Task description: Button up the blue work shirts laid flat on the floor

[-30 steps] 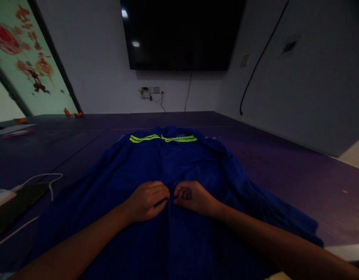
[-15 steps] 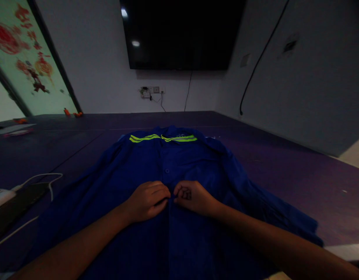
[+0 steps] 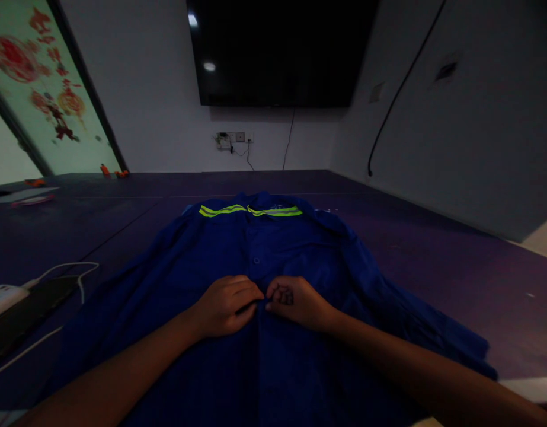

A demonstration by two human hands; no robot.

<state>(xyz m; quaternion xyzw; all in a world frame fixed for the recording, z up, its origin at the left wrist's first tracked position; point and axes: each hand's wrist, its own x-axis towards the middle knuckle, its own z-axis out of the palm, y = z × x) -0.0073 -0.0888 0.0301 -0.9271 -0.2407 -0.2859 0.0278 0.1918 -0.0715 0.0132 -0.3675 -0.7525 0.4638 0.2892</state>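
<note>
Probably soft and light, the blue cloth shirt (image 3: 300,252) with yellow-green striping (image 3: 273,212) lies spread across the near purple desk (image 3: 410,249), best taken by its front edge (image 3: 259,362), where left hand (image 3: 229,305) and right hand (image 3: 297,302) nearly meet, fingers curled, clamped or not I cannot tell

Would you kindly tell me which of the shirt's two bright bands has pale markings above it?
The band at picture right on the blue shirt: pale markings show just above it; the band at picture left has none.
</note>
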